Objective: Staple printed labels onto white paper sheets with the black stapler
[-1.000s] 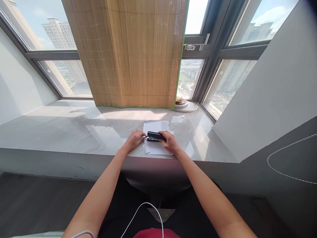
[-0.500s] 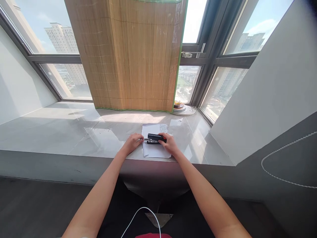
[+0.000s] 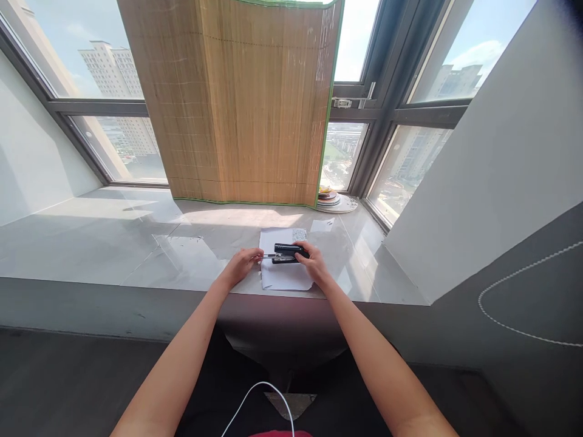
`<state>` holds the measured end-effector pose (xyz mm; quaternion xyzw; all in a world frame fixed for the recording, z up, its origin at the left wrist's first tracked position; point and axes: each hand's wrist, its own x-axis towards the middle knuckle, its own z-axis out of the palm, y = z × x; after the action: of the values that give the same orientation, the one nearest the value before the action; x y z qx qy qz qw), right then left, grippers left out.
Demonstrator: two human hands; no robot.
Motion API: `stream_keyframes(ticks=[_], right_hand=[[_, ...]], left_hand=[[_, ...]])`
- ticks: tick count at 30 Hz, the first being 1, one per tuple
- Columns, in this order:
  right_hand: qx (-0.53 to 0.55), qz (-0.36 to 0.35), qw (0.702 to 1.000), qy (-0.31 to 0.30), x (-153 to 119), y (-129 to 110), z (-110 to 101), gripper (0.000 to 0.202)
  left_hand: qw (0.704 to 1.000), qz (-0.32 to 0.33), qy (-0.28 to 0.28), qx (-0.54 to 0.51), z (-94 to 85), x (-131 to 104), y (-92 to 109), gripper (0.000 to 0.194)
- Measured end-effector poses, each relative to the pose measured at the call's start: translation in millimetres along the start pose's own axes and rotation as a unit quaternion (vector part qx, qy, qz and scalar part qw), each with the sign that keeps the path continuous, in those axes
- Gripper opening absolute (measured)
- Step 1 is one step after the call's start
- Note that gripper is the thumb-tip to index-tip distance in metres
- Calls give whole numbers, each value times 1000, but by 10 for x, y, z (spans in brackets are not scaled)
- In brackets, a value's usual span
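Observation:
A black stapler (image 3: 285, 249) lies sideways above white paper sheets (image 3: 288, 280), its top arm lifted apart from its base. My right hand (image 3: 313, 262) is closed around the stapler's right end, thumb in front and fingers behind. At its left end a thin metal rod (image 3: 268, 256) sticks out. The fingertips of my left hand (image 3: 244, 264) pinch that rod near the paper's left edge. What lies inside the fingertips is too small to see fully. Dense printed marks (image 3: 299, 235) show at the paper's top right corner.
The paper rests on a pale tiled window ledge (image 3: 109, 243) with a front edge close to me. A bamboo blind (image 3: 255, 109) hangs behind. Stacked plates (image 3: 332, 200) stand in the back right corner. A white cable (image 3: 255, 388) loops below; a beaded cord (image 3: 492, 309) hangs right.
The stapler and my right hand have shifted slightly right, and a little more gap shows between the stapler and my left fingers. Both hands keep their grip.

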<state>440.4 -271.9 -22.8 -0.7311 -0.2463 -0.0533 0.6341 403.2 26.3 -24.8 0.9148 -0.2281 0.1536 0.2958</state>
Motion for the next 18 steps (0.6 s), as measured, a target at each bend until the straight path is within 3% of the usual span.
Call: stream_keyframes(ticks=[12,18], right_hand=[[-35,-65,992,-106,-12,-8,48,30],[-56,-74,977,-190,-60,-37,64,34]], left_hand=[[999,-17,27,-20,31,-32,3,33],[999,-15,37,0,24,-73,27,33]])
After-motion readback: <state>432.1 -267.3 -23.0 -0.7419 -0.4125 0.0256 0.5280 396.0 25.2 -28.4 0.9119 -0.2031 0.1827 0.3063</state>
